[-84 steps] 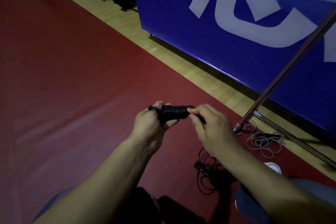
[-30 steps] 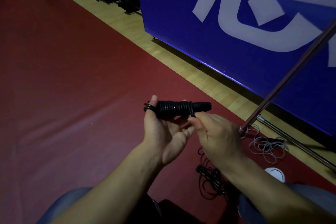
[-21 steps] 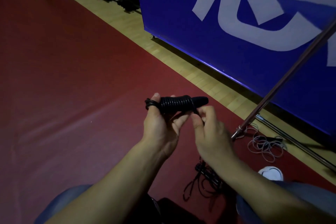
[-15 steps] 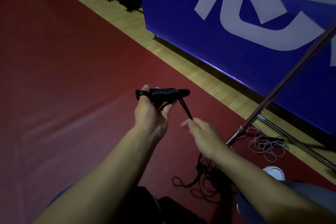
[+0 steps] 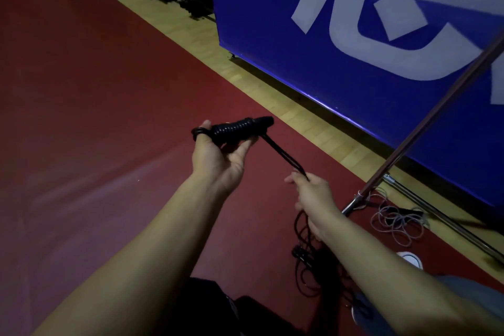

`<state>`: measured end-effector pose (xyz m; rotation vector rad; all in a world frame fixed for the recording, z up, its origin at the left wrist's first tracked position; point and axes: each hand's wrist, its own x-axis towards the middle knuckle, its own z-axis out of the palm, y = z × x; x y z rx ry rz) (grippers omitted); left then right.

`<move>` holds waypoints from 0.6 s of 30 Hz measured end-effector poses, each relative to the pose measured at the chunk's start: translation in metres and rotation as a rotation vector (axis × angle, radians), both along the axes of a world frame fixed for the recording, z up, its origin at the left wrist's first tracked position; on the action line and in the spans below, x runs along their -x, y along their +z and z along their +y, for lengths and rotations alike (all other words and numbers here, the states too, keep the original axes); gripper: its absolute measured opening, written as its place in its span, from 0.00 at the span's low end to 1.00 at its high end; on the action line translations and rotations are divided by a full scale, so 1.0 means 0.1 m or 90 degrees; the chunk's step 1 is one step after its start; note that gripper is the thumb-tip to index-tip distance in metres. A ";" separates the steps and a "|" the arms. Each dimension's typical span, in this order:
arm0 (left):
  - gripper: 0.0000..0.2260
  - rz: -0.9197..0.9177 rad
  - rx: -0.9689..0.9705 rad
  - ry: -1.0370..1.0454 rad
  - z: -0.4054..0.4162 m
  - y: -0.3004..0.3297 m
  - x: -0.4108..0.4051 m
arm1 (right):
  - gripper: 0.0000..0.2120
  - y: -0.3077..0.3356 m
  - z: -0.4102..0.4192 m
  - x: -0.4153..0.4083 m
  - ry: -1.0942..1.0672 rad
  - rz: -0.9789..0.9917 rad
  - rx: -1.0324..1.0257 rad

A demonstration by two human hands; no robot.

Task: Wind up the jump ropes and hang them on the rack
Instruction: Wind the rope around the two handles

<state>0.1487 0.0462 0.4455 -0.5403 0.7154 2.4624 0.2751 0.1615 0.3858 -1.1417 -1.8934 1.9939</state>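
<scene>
Left hand: the left hand [image 5: 218, 157] has its grip closed around the black jump rope bundle [image 5: 240, 130], thumb through a loop at the bundle's left end.
Right hand: the right hand [image 5: 313, 195] pinches the black cord [image 5: 283, 157] that runs taut from the bundle's right end down to it.
Hidden: the right fingertips are turned away; the bundle's underside is covered by the left fingers.
Loose rope: a black tangle [image 5: 308, 262] lies on the red floor [image 5: 81, 117] below the right forearm, dim and partly covered.
Rack: a metal pole [image 5: 425, 128] slants up out of frame at right; its top is cut off.
Grey rope: a pale coil [image 5: 395, 224] lies by the pole's base.
Edges: the blue banner [image 5: 354, 35] closes off the right side.
Open room: red floor spreads left of the hands.
</scene>
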 end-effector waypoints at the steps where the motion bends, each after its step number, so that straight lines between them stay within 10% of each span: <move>1: 0.21 -0.023 -0.009 0.032 -0.04 -0.01 0.08 | 0.10 0.02 0.00 -0.02 -0.009 0.040 -0.083; 6: 0.21 -0.046 -0.038 0.112 -0.14 0.04 0.30 | 0.12 0.07 -0.15 -0.12 0.110 0.194 -0.362; 11: 0.22 -0.016 -0.053 0.052 -0.12 0.13 0.13 | 0.10 -0.09 -0.05 -0.14 0.259 0.060 -0.763; 14: 0.24 0.026 -0.079 -0.054 -0.06 0.20 -0.04 | 0.14 -0.07 0.01 -0.08 0.304 -0.094 -0.668; 18: 0.19 0.036 -0.096 -0.117 -0.02 0.25 -0.17 | 0.11 -0.11 0.10 -0.04 0.214 -0.006 -0.516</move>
